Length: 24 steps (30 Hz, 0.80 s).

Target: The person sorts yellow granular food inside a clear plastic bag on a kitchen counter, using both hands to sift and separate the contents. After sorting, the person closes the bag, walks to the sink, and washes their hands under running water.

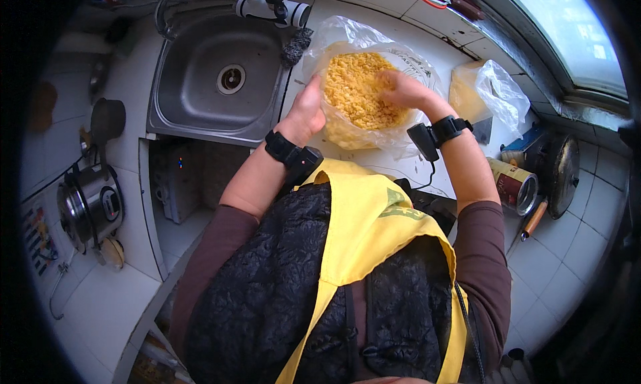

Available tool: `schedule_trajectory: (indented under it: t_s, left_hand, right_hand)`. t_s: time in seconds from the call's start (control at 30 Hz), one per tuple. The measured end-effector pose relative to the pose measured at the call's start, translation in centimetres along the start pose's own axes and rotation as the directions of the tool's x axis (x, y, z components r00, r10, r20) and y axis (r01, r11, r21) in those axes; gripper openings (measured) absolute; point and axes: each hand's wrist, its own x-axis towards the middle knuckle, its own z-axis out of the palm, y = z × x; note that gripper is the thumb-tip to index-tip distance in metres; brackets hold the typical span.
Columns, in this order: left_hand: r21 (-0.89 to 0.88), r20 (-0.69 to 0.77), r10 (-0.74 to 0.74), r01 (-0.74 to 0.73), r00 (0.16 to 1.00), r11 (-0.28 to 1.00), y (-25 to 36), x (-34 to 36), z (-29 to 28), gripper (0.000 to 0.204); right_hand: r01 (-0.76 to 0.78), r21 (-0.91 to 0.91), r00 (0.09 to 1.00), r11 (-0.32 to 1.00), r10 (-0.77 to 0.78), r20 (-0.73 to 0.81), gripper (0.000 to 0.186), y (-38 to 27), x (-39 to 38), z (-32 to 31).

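A clear plastic bag (347, 138) stands wide open on the white counter, full of yellow crumbly grains (354, 90). My left hand (308, 109) is closed on the bag's left side, its fingertips hidden behind the plastic. From the right, my right hand (404, 91) reaches into the bag's mouth. Its fingers are curled down into the grains, and their tips are buried. Both wrists wear black strapped devices.
A steel sink (200, 110) lies left of the bag, with a tap (272, 9) behind and a dark scrubber (296, 47) at its edge. Rightward are another plastic bag (491, 93), an open tin (517, 187) and a dark pan lid (559, 177). A steel pot (90, 200) sits far left.
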Motion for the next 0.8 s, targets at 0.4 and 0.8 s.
schedule_trajectory:
  t_s: [0.4, 0.8]
  left_hand:
    - [0.038, 0.007, 0.033, -0.033, 0.999, 0.999, -0.1, 1.0, -0.4, 0.051]
    - [0.034, 0.03, 0.077, -0.078, 0.997, 0.996, -0.3, 0.2, 0.4, 0.054]
  right_hand:
    - [0.03, -0.069, 0.953, 0.997, -0.049, -0.3, 0.042, -2.4, 7.1, 1.8]
    - [-0.187, -0.148, 0.948, 0.971, 0.139, -0.285, 0.057, -0.6, 5.1, 2.7]
